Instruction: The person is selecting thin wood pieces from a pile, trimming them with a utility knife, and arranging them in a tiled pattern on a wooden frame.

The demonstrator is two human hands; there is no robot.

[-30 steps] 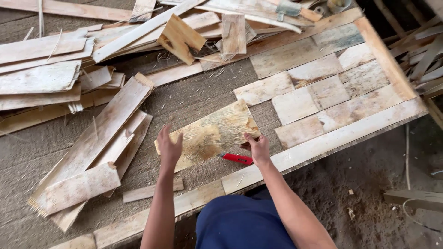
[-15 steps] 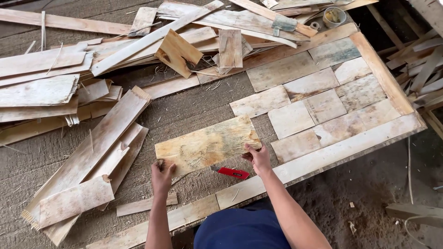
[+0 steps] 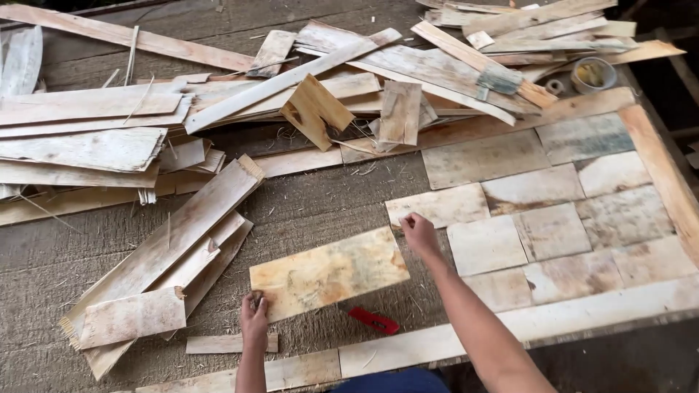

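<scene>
A rectangular, yellow-stained veneer sheet (image 3: 328, 273) lies flat on the rough grey work surface (image 3: 320, 204). My left hand (image 3: 255, 320) pinches its near left corner. My right hand (image 3: 419, 233) grips its far right corner, beside a pale veneer piece (image 3: 437, 206). A red utility knife (image 3: 373, 319) rests on the surface just below the sheet, between my arms. To the right, several pale veneer rectangles (image 3: 553, 218) lie fitted side by side inside a border of wooden strips (image 3: 510, 335).
Heaps of long veneer strips and offcuts (image 3: 145, 138) cover the left and far side. A stack of strips (image 3: 167, 255) lies left of the sheet. A roll of tape (image 3: 593, 73) sits at the far right. A dark gap lies beyond the right edge.
The sheet has been lowered flat and slid toward the fitted pieces. My right hand moved from its near edge up to its far right corner. My left hand stays on the near left corner.
</scene>
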